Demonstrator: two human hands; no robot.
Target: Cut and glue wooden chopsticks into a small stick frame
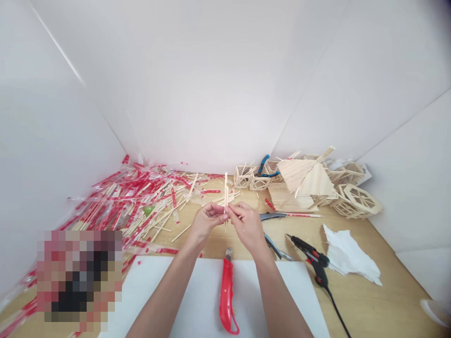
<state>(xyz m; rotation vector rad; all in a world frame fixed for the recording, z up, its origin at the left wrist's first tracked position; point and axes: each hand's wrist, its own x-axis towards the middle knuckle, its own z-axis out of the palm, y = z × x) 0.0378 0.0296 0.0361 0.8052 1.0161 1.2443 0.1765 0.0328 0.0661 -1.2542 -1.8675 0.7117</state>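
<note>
My left hand (206, 220) and my right hand (246, 225) meet above the middle of the wooden table (369, 300). Both pinch a thin pale wooden stick (226, 188) that stands upright between the fingertips, its top reaching well above the hands. More short sticks seem to lie crosswise in the fingers. A red utility knife (226, 295) lies on a white sheet (197, 300) just below the hands.
A heap of sticks in red-and-clear wrappers (134, 202) covers the left. Stick-built frames and a roof-like stack (306, 183) stand at the back right with blue-handled pliers (263, 168). A black glue gun (313, 258), cutters (276, 246) and crumpled white paper (348, 256) lie on the right.
</note>
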